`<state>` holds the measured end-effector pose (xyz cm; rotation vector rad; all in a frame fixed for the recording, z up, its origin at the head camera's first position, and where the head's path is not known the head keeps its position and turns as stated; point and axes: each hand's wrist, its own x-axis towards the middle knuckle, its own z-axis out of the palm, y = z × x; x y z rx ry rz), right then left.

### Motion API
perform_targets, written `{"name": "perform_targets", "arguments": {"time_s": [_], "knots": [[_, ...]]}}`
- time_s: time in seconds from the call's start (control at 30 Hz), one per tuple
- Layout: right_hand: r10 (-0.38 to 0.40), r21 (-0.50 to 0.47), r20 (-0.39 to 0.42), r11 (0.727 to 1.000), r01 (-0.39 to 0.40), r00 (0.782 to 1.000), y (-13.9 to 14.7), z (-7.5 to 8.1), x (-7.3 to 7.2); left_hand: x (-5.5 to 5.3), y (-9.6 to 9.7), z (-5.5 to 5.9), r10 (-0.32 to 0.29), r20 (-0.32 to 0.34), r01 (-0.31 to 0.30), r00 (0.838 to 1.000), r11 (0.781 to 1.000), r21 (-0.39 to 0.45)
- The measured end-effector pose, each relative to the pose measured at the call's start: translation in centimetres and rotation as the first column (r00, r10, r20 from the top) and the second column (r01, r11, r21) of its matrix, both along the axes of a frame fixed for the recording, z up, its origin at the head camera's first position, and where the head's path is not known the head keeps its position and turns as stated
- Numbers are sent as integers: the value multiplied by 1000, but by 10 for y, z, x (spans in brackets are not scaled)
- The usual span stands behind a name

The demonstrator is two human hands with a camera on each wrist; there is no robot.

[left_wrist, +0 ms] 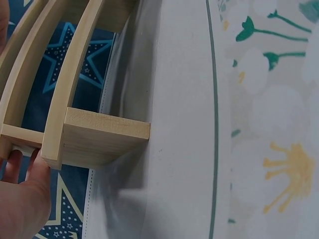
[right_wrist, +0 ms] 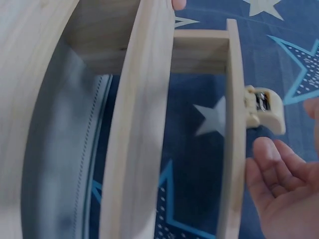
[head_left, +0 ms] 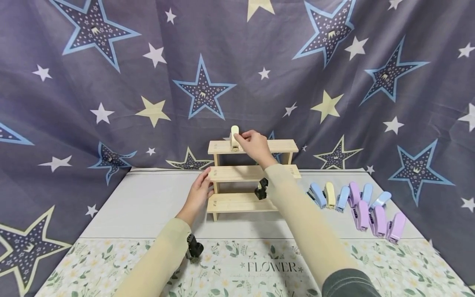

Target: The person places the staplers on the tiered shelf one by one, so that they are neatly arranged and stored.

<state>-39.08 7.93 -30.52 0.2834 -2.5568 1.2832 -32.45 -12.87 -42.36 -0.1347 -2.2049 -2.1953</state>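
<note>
A three-tier wooden shelf (head_left: 237, 174) stands at the back of the table. On its top board sits a cream stapler (head_left: 234, 138), upright near the left end. My right hand (head_left: 255, 146) is beside that stapler, fingertips close to its right side. In the right wrist view the thumb and fingers are spread, with the stapler (right_wrist: 269, 110) just beyond them. At the left end of the middle board, my left hand (head_left: 198, 194) grips the shelf. Its fingers (left_wrist: 37, 169) bend around the board's end in the left wrist view.
Several blue, purple and yellow staplers (head_left: 360, 214) stand grouped on the table right of the shelf. A floral mat (head_left: 237, 268) lettered FLOWER covers the front. Behind the shelf hangs a star-patterned curtain (head_left: 267, 99).
</note>
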Motion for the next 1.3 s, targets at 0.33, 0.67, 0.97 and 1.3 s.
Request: {"name": "perform_targets", "arguments": {"time_s": [0.33, 0.67, 0.97, 1.3], "knots": [[61, 117, -34, 991, -57, 998, 53, 5, 14, -1, -1, -3, 8, -4, -8, 1000, 1000, 1], [-8, 189, -52, 982, 17, 999, 115, -5, 43, 10, 0, 14, -15, 22, 15, 1000, 1000, 0], [-52, 246, -69, 967, 68, 996, 169, -27, 66, 1, -1, 0, -2, -1, 2, 1000, 1000, -5], [-93, 336, -63, 936, 109, 994, 226, -43, 97, 0, 1, -2, 13, -12, -14, 1000, 1000, -11]]}}
